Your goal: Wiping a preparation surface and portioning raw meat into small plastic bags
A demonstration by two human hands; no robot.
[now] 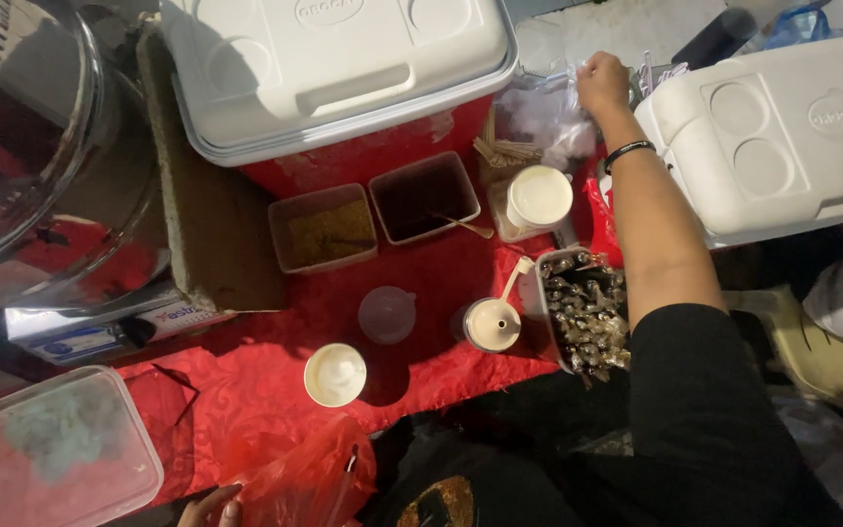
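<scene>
Right hand [602, 83]: arm stretched far forward, fingers closed in a loose fist on a bunch of clear plastic bags [548, 115], which sits in the gap between the red cooler with white lid [343, 68] and the white cooler [782, 137]. The bags lie directly under and just left of the grasp, their crumpled mass trailing down toward the bundle of wooden sticks [504, 151]. Nearer along the forearm: a lidded white cup [540, 196], then a tray of small dark wrapped pieces [587, 312]. Left hand [215, 506]: well apart at the lower edge, fingertips touching a red plastic bag [304, 478]; grasp cannot be told. The right hand is by far the nearer to the clear bags.
</scene>
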